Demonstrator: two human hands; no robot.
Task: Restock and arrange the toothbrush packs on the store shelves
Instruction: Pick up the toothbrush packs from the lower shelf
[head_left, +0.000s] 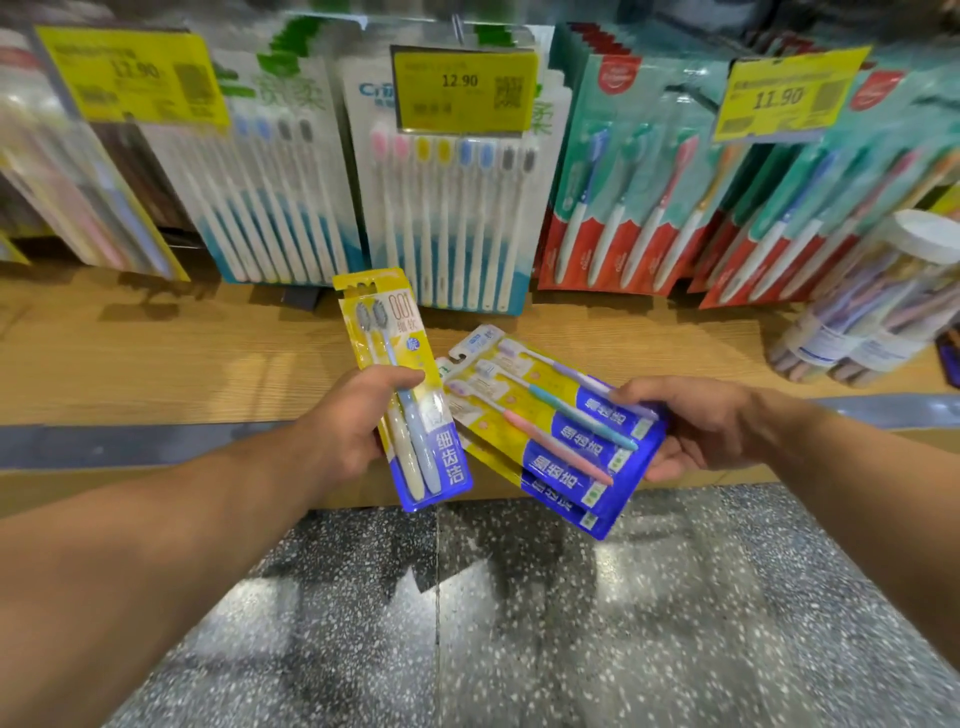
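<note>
My left hand (353, 421) grips a narrow yellow-and-blue pack of two toothbrushes (395, 364), held upright over the front edge of the wooden shelf (156, 358). My right hand (701, 426) holds a fanned stack of wider yellow-and-blue toothbrush packs (550, 431), tilted, with their tops pointing up-left. The two bundles almost touch at the middle of the view. Both hands are in front of the shelf, below the hanging display.
Hanging rows fill the back: white multi-brush packs (457, 218) at the centre, red-and-teal packs (623, 197) to the right, pastel packs (78, 197) at the left. Yellow price tags (465, 88) hang in front. Clear tubs of brushes (872, 306) lie at the right. Speckled floor (467, 623) lies below.
</note>
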